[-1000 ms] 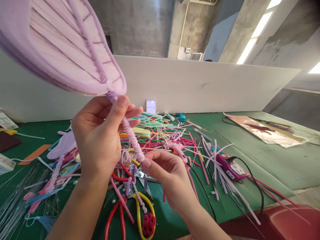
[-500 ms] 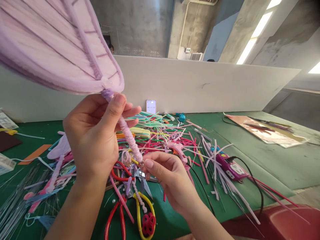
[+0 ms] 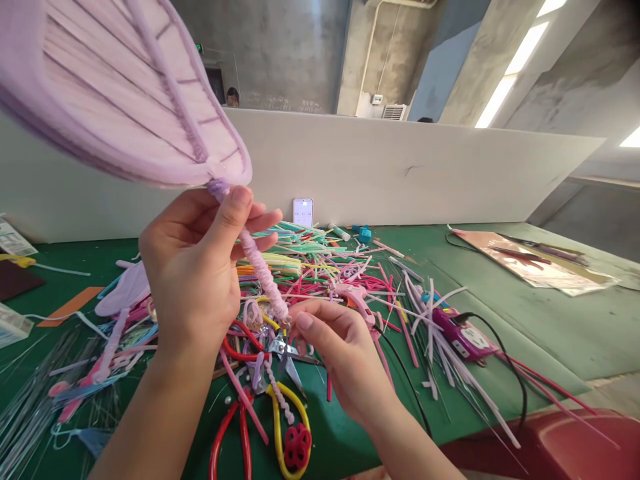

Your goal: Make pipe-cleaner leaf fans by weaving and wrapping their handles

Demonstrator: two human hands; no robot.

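Observation:
My left hand (image 3: pixel 193 270) is closed round the top of the handle (image 3: pixel 264 275) of a large lilac hand fan (image 3: pixel 115 87), thumb pressed just under the fan's leaf-shaped head. The fan tilts up and to the left, filling the upper left of the view. My right hand (image 3: pixel 333 353) pinches the lower tip of the fuzzy lilac handle between thumb and fingers. Both hands hover above a green table (image 3: pixel 550 320) heaped with coloured pipe cleaners and sticks (image 3: pixel 320 267).
Scissors (image 3: pixel 285 353), a red-handled tool (image 3: pixel 235 427) and a yellow-handled one (image 3: pixel 290 427) lie under my hands. A purple power strip (image 3: pixel 463 333) with a black cable lies to the right, a phone (image 3: pixel 303 212) leans on the white partition (image 3: pixel 400 170), foil sheets (image 3: pixel 530 263) far right.
The fan has shifted slightly, first left then back to the right, with my left hand. My right hand has slid a little lower at the handle's tip.

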